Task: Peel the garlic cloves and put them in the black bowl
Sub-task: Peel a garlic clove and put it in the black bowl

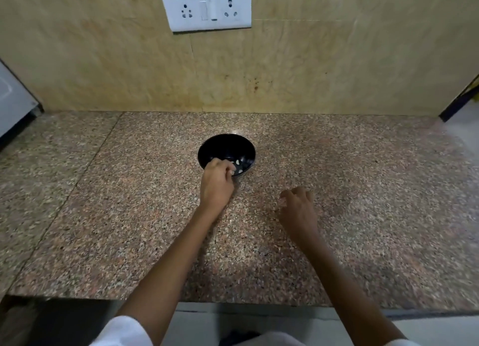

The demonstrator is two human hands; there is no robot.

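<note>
sleeves: white sleeve (121, 330) at the near edge, forearms bare
counter (363, 190): speckled granite, carries everything
right grip (298, 208): palm down just over the counter, near-right of the bowl, fingers loosely bent, nothing seen in it
left grip (216, 182): at the bowl's near rim, fingers curled over the edge; can't tell if they pinch a clove
black bowl (223, 146): mid-counter, upright
garlic cloves (239, 163): a few pale peeled ones inside the bowl, near side
wall (103, 60): beige tile
socket plate (206, 7): white, top centre
</note>
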